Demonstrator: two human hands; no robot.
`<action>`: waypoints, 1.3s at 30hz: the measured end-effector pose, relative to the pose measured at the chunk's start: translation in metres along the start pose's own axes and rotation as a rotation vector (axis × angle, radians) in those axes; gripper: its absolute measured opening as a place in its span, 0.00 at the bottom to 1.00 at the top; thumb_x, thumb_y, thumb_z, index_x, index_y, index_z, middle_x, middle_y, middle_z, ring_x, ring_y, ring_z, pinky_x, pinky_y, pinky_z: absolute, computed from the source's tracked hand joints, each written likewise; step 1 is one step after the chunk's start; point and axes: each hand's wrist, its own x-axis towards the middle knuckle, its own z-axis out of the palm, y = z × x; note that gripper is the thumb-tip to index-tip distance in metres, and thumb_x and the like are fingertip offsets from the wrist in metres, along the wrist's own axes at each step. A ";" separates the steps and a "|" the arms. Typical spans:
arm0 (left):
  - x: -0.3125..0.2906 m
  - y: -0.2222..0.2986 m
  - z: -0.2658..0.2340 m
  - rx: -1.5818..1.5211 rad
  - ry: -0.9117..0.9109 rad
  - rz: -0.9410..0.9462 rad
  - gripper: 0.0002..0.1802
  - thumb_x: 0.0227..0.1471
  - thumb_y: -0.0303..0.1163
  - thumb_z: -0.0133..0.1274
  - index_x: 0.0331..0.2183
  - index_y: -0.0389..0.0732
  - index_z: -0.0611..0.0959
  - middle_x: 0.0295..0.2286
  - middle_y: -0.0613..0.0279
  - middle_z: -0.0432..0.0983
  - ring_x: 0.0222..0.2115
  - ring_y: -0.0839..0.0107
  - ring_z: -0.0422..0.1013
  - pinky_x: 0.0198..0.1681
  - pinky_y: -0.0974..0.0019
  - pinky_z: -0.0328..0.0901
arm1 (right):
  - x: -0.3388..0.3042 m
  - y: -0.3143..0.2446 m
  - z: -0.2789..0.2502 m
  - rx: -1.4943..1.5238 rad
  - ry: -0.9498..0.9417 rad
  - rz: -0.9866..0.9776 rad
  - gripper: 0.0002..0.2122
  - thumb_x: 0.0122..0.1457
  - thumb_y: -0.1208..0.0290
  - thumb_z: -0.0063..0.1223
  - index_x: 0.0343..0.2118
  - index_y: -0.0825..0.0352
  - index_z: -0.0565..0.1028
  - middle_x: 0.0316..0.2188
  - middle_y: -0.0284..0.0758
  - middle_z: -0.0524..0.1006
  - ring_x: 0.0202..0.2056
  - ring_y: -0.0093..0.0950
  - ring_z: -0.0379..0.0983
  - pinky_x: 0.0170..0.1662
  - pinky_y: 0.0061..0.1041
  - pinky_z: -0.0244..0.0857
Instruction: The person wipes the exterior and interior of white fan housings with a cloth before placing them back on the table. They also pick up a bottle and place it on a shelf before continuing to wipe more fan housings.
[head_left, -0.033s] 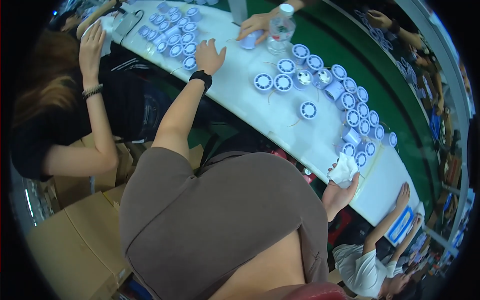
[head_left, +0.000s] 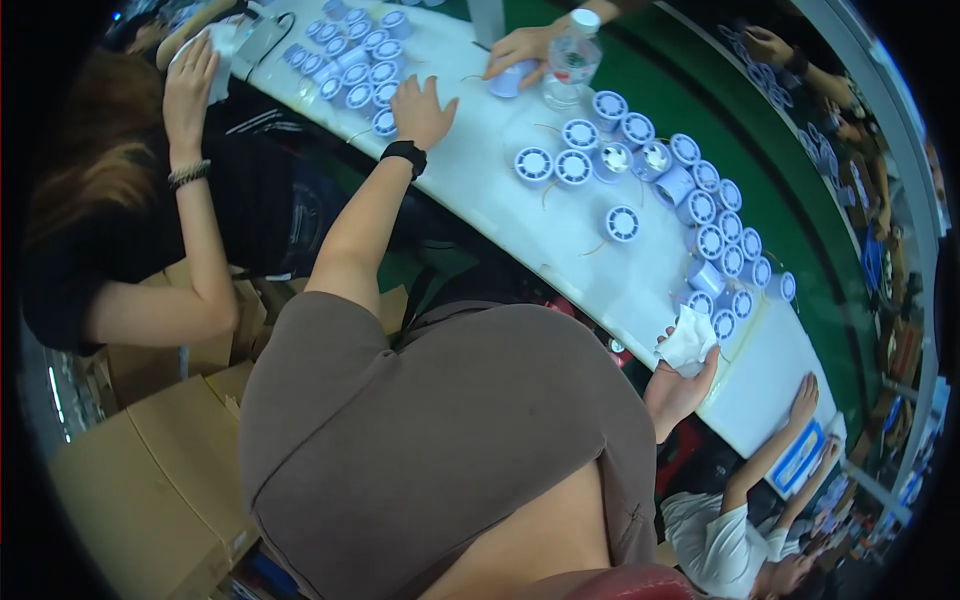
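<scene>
My left hand (head_left: 424, 112), with a black band on its wrist, is over the table at the right edge of a group of light-blue round plastic parts (head_left: 384, 122). Its fingers are spread and nothing shows in them. In my right hand (head_left: 678, 392), near the table's front edge, a crumpled white cloth (head_left: 688, 342) lies against the palm and fingers. Just beyond the cloth stand more of the same round parts (head_left: 709, 242), most with slotted ring tops and some with thin wires. One such part (head_left: 622, 223) sits apart from the rest.
Across the white table (head_left: 480, 180), another person's hand (head_left: 520, 52) grips a round part beside a clear plastic bottle (head_left: 572, 65). People sit at my left and right. A blue-and-white tray (head_left: 799, 456) lies at the right end. Cardboard boxes (head_left: 150, 480) stand lower left.
The table and its parts sit slightly farther right in the picture. My hands keep the same pose, and the cloth stays in my right hand.
</scene>
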 end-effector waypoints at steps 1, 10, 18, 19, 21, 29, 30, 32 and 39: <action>-0.006 0.000 -0.005 0.145 0.051 0.094 0.33 0.37 0.51 0.50 0.46 0.49 0.65 0.47 0.50 0.56 0.46 0.51 0.54 0.43 0.51 0.55 | 0.001 0.002 0.006 0.006 0.007 0.005 0.17 0.55 0.62 0.33 0.41 0.70 0.63 0.35 0.40 0.70 0.32 0.32 0.68 0.33 0.27 0.61; -0.015 -0.046 -0.005 0.358 0.068 0.207 0.29 0.37 0.44 0.52 0.45 0.55 0.66 0.51 0.53 0.46 0.53 0.53 0.39 0.43 0.39 0.50 | 0.026 0.022 0.043 -0.089 0.015 0.103 0.17 0.54 0.61 0.34 0.41 0.70 0.64 0.34 0.40 0.71 0.30 0.31 0.69 0.32 0.26 0.62; 0.019 -0.074 0.024 0.281 0.074 0.262 0.24 0.38 0.34 0.49 0.43 0.57 0.68 0.50 0.58 0.50 0.50 0.51 0.48 0.39 0.49 0.58 | 0.038 0.031 0.067 -0.111 0.005 0.166 0.17 0.55 0.61 0.34 0.40 0.70 0.64 0.33 0.39 0.71 0.30 0.31 0.69 0.31 0.26 0.62; 0.024 -0.072 0.025 0.306 0.098 0.257 0.24 0.39 0.33 0.49 0.43 0.58 0.68 0.50 0.59 0.51 0.49 0.51 0.50 0.38 0.51 0.59 | 0.039 0.032 0.069 -0.110 0.003 0.164 0.17 0.55 0.61 0.34 0.40 0.70 0.64 0.33 0.39 0.71 0.30 0.31 0.69 0.31 0.26 0.62; 0.034 -0.066 0.026 0.331 0.105 0.244 0.24 0.39 0.33 0.49 0.43 0.58 0.68 0.49 0.59 0.52 0.49 0.52 0.50 0.37 0.52 0.59 | 0.040 0.034 0.072 -0.114 0.048 0.184 0.17 0.55 0.61 0.34 0.39 0.70 0.64 0.33 0.39 0.71 0.30 0.31 0.69 0.31 0.26 0.62; 0.074 -0.057 0.044 0.416 0.123 0.229 0.24 0.40 0.33 0.48 0.44 0.59 0.67 0.47 0.58 0.55 0.46 0.58 0.55 0.35 0.55 0.61 | 0.044 0.039 0.077 -0.143 0.060 0.198 0.16 0.55 0.61 0.35 0.38 0.70 0.65 0.32 0.39 0.71 0.29 0.30 0.69 0.31 0.25 0.62; 0.079 -0.057 0.042 0.400 0.081 0.212 0.25 0.40 0.33 0.48 0.44 0.58 0.66 0.47 0.57 0.55 0.45 0.58 0.55 0.35 0.55 0.61 | 0.045 0.040 0.077 -0.139 0.071 0.198 0.16 0.55 0.61 0.35 0.38 0.70 0.65 0.32 0.39 0.71 0.29 0.30 0.69 0.31 0.25 0.62; 0.086 -0.046 0.040 0.380 0.036 0.205 0.25 0.40 0.33 0.48 0.44 0.57 0.66 0.46 0.56 0.56 0.44 0.58 0.56 0.35 0.55 0.62 | 0.048 0.039 0.074 -0.134 0.077 0.202 0.17 0.55 0.61 0.35 0.38 0.70 0.65 0.32 0.39 0.71 0.29 0.30 0.69 0.31 0.25 0.62; 0.095 -0.029 0.027 0.072 0.010 0.055 0.27 0.38 0.35 0.50 0.44 0.50 0.65 0.40 0.51 0.58 0.41 0.55 0.57 0.36 0.57 0.63 | 0.055 0.040 0.075 -0.122 0.039 0.218 0.16 0.54 0.61 0.35 0.38 0.70 0.65 0.31 0.39 0.72 0.29 0.30 0.69 0.30 0.26 0.62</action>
